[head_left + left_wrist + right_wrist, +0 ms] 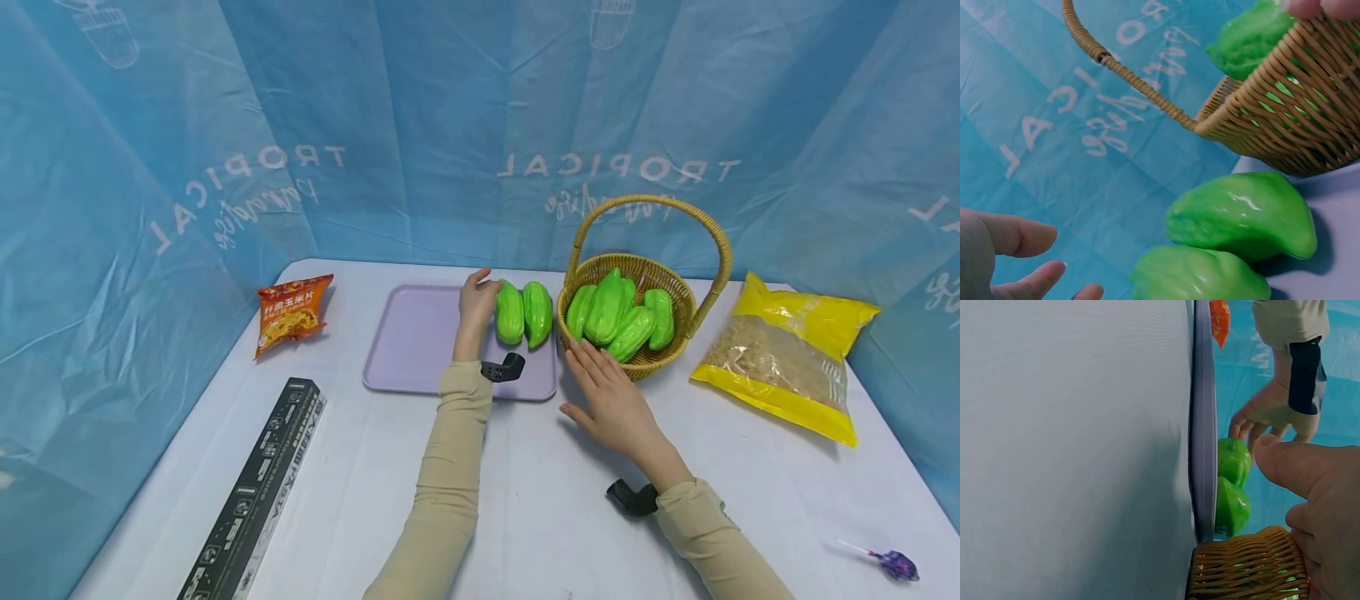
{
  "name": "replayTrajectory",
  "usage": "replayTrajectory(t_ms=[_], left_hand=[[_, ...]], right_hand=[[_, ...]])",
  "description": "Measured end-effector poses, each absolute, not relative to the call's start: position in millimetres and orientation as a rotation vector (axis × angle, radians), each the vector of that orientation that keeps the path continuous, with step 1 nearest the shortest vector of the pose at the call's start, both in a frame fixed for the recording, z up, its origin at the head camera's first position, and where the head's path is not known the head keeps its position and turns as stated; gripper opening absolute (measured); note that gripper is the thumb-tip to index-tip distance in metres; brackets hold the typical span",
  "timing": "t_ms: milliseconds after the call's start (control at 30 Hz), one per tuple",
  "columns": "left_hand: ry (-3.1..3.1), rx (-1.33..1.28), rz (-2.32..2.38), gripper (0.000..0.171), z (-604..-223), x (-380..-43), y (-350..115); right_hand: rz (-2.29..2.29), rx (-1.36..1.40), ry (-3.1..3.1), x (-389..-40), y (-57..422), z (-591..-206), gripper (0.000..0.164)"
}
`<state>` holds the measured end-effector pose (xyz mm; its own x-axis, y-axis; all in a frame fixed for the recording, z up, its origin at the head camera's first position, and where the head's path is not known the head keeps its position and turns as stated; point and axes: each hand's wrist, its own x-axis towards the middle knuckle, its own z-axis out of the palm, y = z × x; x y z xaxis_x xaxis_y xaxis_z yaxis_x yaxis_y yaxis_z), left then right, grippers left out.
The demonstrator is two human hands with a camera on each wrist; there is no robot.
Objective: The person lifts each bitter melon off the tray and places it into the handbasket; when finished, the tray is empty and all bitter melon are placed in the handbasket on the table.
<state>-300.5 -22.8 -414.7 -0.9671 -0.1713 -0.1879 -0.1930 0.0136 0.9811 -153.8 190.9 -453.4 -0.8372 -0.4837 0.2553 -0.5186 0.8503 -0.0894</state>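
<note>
Nearest the person, in front of the basket (660,358) and well to its right, a purple lollipop (898,567) lay on the table (555,508); far to the basket's left ran a long black box (251,492), its near end cut off. The right hand (611,404) rested against the basket's near side, its grip unclosed and the fingers straight; whether they bore any weight I couldn't tell. Right of the basket lay a yellow bag (783,358); left of it, a lilac tray (412,346) with two green fruits (510,313) side by side towards the basket. The left hand (476,307) was just beyond them from the basket, its grip loosely spread, with hold of nothing; whether a fingertip touched the nearer fruit was hard to make out. They looked light and stiff, perhaps moulded, with a gloss that might slip; the thick middle, pinched from both sides, seemed the surest place. Inside the basket more green fruits (606,308) lay heaped, overlap hiding their number; behind the basket hung a blue curtain (450,125).
</note>
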Motion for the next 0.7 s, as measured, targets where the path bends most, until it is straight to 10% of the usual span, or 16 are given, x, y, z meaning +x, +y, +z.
replayTrajectory(t_ms=[700], left_hand=[[2.268, -0.462, 2.100, 0.050, -433, -299, -16]], right_hand=[[0.219, 0.768, -2.799, -155, 191, -455, 0.080]])
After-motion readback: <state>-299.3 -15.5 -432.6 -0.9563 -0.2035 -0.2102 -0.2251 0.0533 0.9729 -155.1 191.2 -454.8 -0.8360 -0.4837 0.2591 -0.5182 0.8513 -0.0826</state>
